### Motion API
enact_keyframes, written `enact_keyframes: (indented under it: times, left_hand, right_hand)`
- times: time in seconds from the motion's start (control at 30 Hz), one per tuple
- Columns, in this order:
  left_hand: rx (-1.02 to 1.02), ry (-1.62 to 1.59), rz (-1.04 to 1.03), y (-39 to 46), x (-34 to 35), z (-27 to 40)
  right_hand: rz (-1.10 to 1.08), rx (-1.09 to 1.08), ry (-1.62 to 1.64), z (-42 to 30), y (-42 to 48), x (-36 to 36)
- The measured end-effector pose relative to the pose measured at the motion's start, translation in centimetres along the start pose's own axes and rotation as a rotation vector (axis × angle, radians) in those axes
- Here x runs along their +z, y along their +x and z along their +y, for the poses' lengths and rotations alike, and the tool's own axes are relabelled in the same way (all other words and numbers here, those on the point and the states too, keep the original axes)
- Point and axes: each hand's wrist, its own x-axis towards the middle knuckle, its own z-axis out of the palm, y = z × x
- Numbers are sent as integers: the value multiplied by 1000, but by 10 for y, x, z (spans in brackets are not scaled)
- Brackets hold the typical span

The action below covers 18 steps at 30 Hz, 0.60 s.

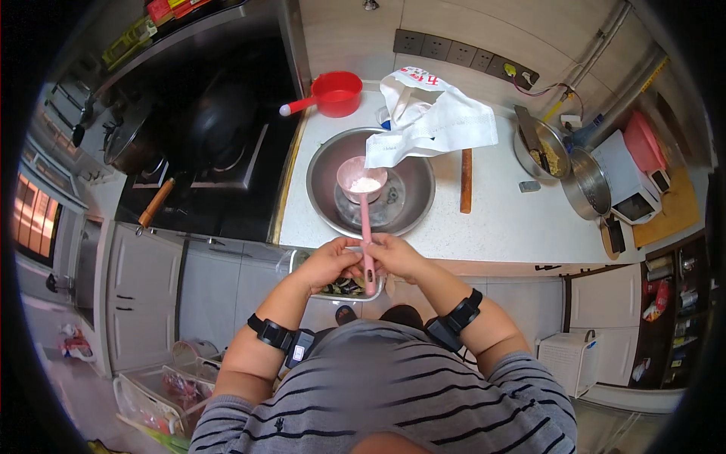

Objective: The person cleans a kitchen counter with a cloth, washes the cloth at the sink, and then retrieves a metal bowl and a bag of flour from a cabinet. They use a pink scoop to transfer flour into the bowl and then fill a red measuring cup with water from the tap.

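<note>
A pink plastic ladle [363, 198] with white powder, perhaps flour, in its cup is over a wide steel basin [319, 187]. Its handle points towards me. My right hand [397, 256] grips the handle from the right. From the left, my left hand [334, 262] has its fingertips at the same handle; whether they grip it is hard to tell. A white printed cloth or paper bag [434, 122] lies open across the basin's back right rim. Right of the basin lies a wooden rolling pin [466, 184], its far end hidden by the bag.
A red dipper [338, 95] stands behind the basin. At left is a black stove [187, 210] with pans. On the right are a steel bowl [524, 162] holding food and a cleaver, a steel strainer [587, 184], and a small grey block [530, 186]. A bin [368, 297] sits below the counter edge.
</note>
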Motion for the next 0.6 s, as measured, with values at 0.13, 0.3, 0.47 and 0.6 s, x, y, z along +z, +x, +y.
enact_keyframes:
  times: [0.13,0.3,0.47,0.6]
  left_hand:
    - [-34,35,-109,-1,-10,8]
    - [-78,70,281,16,-46,-6]
    - [-103,-111,422,35,-48,-19]
    - [9,-258,526,61,-47,-25]
  right_hand:
    - [15,-30,72,5,6,2]
    - [-59,66,52,-20,-27,-32]
    - [-129,3,-154,-52,-52,-47]
    - [-66,-80,-425,-59,-43,-64]
